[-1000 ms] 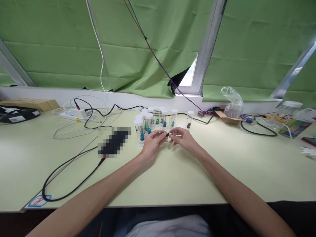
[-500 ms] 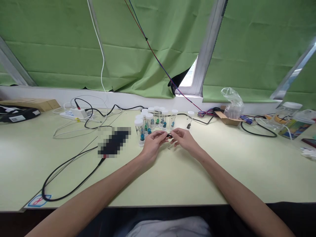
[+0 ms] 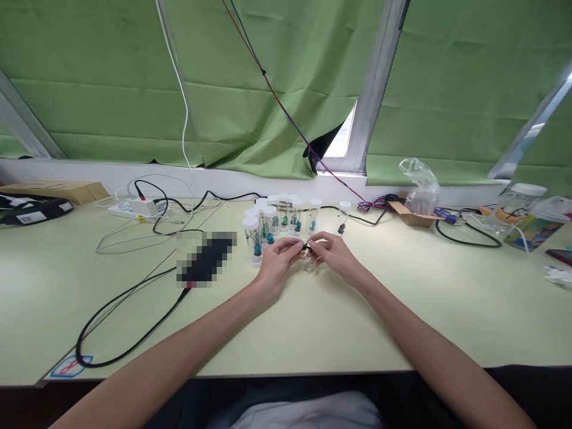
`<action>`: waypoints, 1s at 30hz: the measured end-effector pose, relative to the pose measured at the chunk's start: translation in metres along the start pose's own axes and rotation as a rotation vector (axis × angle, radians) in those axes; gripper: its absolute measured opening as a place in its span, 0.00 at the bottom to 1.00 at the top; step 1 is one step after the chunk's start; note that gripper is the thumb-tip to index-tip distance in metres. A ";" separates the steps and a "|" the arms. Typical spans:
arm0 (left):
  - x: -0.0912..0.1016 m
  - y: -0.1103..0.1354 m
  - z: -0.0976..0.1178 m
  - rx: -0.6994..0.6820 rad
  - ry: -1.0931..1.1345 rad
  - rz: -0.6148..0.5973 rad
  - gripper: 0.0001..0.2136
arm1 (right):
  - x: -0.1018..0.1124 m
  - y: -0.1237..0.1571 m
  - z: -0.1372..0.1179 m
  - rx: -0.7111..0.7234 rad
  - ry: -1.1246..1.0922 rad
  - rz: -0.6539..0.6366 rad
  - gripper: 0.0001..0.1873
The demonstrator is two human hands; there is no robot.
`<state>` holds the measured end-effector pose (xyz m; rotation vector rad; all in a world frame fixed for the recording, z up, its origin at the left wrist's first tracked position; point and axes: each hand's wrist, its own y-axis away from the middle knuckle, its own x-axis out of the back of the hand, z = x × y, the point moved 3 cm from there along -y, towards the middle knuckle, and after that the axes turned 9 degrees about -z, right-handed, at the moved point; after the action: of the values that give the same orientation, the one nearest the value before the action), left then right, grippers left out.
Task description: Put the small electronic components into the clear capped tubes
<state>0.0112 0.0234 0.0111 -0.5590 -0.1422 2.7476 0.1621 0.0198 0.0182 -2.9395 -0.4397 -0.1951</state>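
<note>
Just to the near right side of the cluster of white-capped clear tubes (image 3: 270,223), two hands meet over the table (image 3: 339,333). Both forearms reach forward and angle inward toward that cluster, forming a wide V. The left hand (image 3: 277,263) is right beside the cluster's front tubes, its back turned outward, thumb and index finger closed on a small black fitting (image 3: 306,246). A thin metal needle (image 3: 290,241) runs along its fingers, toward the cluster. The right hand (image 3: 331,252), farther right of the cluster, bends in at the wrist with its knuckles raised; its thumb and forefinger pinch the other end of the black fitting, and its remaining fingers curl loosely beneath. Under them, nearer the wearer than the cluster, glints a clear piece (image 3: 308,268), too small to make out.

Inside the cluster's upright tubes are blue and green fittings with thin needles. One lone capped tube (image 3: 344,215) with a dark fitting stands to the right of the cluster, beyond the right hand. Left of the cluster lies a pixelated black object (image 3: 208,259) on a looping black cable (image 3: 114,298); well right of it, an open cardboard box (image 3: 415,217) holds a clear plastic bag (image 3: 420,187).
</note>
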 end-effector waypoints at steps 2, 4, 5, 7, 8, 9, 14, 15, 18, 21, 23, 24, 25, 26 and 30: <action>0.000 0.000 -0.001 -0.004 -0.003 -0.014 0.12 | 0.000 -0.001 0.002 -0.008 -0.013 -0.010 0.17; 0.001 0.000 -0.002 -0.005 -0.006 -0.019 0.12 | 0.000 -0.002 0.004 -0.019 -0.023 -0.012 0.18; 0.001 0.000 -0.003 -0.003 -0.009 -0.020 0.12 | 0.000 -0.003 0.005 -0.025 -0.026 -0.011 0.18; 0.001 0.000 -0.003 0.002 -0.013 -0.018 0.13 | 0.000 -0.003 0.005 -0.033 -0.023 -0.011 0.19; 0.001 0.000 -0.002 0.003 -0.014 -0.016 0.13 | -0.001 -0.003 0.005 -0.034 -0.019 -0.009 0.19; 0.000 0.000 -0.002 0.003 -0.013 -0.013 0.13 | -0.001 -0.003 0.004 -0.030 -0.013 -0.006 0.19; 0.000 -0.001 0.000 0.009 -0.004 0.028 0.13 | -0.001 0.000 -0.001 0.020 0.034 0.021 0.16; 0.000 -0.001 0.000 0.009 -0.004 0.033 0.13 | -0.001 0.000 -0.001 0.028 0.033 0.022 0.16; 0.001 -0.001 -0.001 0.007 -0.005 0.025 0.14 | 0.000 0.000 0.000 0.044 0.019 0.017 0.18; 0.002 -0.002 -0.002 0.008 -0.005 0.025 0.13 | 0.000 0.000 0.001 0.048 0.016 0.015 0.17; 0.002 -0.001 -0.002 0.005 -0.005 0.020 0.13 | 0.000 0.000 0.000 0.043 0.015 0.014 0.17; 0.002 -0.001 -0.002 0.002 -0.005 0.014 0.12 | -0.001 -0.001 0.000 0.037 0.014 0.013 0.17; 0.002 -0.001 -0.002 0.000 -0.004 0.004 0.12 | -0.001 -0.001 0.000 0.029 0.013 0.013 0.17; 0.001 -0.001 -0.002 -0.002 -0.004 -0.007 0.12 | -0.001 -0.001 0.001 0.021 0.009 0.013 0.17; 0.000 0.001 -0.002 -0.001 -0.010 -0.029 0.12 | 0.000 -0.003 0.004 -0.005 -0.029 0.004 0.19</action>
<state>0.0118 0.0227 0.0086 -0.5394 -0.1527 2.7228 0.1614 0.0233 0.0147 -2.9514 -0.4376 -0.1528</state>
